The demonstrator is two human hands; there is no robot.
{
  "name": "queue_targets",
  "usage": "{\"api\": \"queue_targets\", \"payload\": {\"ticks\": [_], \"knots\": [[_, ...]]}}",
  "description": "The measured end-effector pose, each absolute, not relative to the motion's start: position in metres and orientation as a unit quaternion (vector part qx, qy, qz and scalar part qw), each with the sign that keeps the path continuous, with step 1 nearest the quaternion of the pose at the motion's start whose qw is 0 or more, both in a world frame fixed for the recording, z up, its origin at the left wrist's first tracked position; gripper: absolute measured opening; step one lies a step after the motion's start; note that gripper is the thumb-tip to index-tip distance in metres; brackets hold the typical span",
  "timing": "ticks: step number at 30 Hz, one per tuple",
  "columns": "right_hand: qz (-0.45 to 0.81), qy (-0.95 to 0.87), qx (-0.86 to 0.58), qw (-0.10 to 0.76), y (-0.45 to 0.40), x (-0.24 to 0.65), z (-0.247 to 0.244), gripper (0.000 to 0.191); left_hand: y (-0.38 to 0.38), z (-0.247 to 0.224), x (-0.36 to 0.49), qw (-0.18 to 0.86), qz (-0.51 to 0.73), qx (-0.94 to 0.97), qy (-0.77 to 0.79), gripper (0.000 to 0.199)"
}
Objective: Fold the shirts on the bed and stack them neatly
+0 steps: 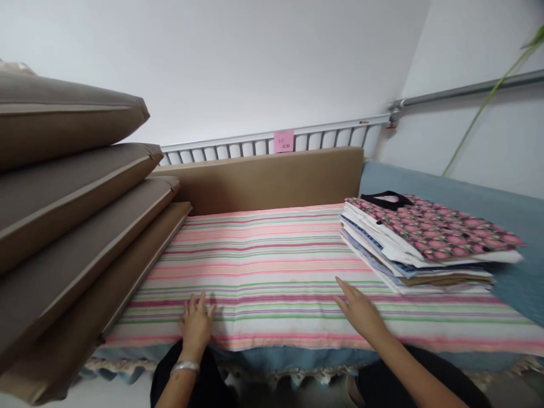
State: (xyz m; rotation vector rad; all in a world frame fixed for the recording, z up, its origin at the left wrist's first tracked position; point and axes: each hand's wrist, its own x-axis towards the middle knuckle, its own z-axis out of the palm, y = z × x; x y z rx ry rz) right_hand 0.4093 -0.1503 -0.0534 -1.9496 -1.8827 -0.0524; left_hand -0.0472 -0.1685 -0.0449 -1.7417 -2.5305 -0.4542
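A striped cloth (272, 255) in pink, green and white lies spread over the seat. My left hand (196, 323), with a silver bracelet at the wrist, rests near the cloth's front edge at the left, fingers spread. Farther right, my right hand (359, 309) is over the cloth with fingers apart, holding nothing. To its right stands a stack of folded clothes (382, 241). A pink floral garment (442, 226) with a black collar lies on top of that stack.
Thick brown cushions (80, 209) are piled at the left. Another brown cushion (263, 184) leans along the back, before a white radiator (221, 152) bearing a pink note (284, 141). Blue fabric (510, 209) covers the right side. A grey pipe (459, 90) runs along the wall.
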Motion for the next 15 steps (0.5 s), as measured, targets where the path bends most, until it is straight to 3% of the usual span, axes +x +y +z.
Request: {"api": "queue_targets", "payload": {"ticks": [6, 10, 15], "knots": [[-0.106, -0.645, -0.744, 0.137, -0.138, 0.432, -0.083, 0.05, -0.147, -0.06, -0.067, 0.096, -0.123, -0.541, -0.826, 0.05], [-0.128, -0.652, -0.736, 0.131, -0.137, 0.434, -0.09, 0.047, -0.15, -0.063, -0.072, 0.137, -0.119, -0.536, -0.824, 0.047], [-0.079, -0.634, -0.756, 0.143, -0.146, 0.426, -0.072, 0.043, -0.154, -0.033, -0.051, 0.055, -0.183, -0.564, -0.803, 0.034]]}}
